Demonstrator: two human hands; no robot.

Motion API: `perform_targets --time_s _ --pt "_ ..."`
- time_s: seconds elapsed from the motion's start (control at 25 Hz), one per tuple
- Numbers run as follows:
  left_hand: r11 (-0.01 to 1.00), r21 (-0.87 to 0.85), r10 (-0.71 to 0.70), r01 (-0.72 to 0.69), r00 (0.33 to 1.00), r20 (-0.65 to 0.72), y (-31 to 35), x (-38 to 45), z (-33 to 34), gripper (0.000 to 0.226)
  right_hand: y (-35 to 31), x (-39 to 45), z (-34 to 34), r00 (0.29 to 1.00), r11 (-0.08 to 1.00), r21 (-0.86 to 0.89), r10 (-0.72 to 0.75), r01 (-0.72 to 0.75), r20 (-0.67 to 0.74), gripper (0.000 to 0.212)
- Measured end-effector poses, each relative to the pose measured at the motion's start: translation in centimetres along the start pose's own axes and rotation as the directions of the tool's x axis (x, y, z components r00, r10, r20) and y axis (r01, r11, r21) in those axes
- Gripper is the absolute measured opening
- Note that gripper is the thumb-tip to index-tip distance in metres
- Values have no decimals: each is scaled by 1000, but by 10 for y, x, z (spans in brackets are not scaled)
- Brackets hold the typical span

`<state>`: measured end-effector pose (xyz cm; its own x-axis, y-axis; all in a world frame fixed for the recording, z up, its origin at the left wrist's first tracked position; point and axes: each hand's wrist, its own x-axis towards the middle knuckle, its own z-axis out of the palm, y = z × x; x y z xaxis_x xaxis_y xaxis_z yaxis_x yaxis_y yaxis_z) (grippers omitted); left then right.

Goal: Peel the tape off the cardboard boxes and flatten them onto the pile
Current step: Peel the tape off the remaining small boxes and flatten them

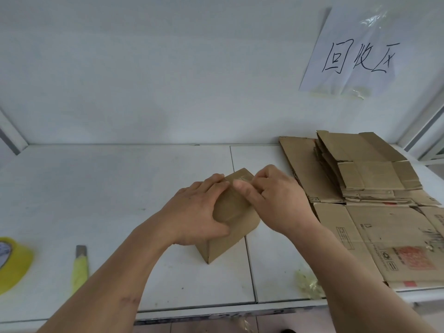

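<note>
White tabletop [120, 188]; pile of flattened boxes [365, 193] stacked along its right edge, reaching the back. Small cardboard box [230, 227] mid-tabletop, near front edge, tilted on a corner. Left hand [199, 212] grip wrapped round the box's left side; right hand [276, 200] grip pinching tape [242, 180] at the box top. Yellow tape roll [14, 263] and yellow knife [80, 267] at front-left.

Single head-worn wide-angle view, looking forward and down, close over white table [120, 188], facing wall [168, 68].

Box [224, 227] left of pile [365, 188]
</note>
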<state>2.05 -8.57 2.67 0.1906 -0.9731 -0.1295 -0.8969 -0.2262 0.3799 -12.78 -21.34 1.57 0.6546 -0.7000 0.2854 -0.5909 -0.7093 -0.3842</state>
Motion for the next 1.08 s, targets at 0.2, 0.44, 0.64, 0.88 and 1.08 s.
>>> perform_targets --time_s 0.2,0.44,0.64,0.88,1.08 --pt "1000 -6 -3 3 1000 -22 3 -2 3 87 -4 9 1 1000 991 -133 -28 28 4 24" --pt "999 -43 -16 15 1000 -26 5 0 2 89 13 11 -2 985 992 6 124 -124 -120 30" --pt "1000 -26 -12 12 1000 -23 5 1 3 88 -1 6 -1 993 984 -166 49 -66 -105 50" --pt "999 -47 -15 14 1000 -3 6 -1 2 88 17 8 -10 971 972 137 210 -193 -118 23" --pt "999 -31 -28 28 1000 13 12 -1 3 87 10 -1 -3 987 987 84 143 -136 -80 38"
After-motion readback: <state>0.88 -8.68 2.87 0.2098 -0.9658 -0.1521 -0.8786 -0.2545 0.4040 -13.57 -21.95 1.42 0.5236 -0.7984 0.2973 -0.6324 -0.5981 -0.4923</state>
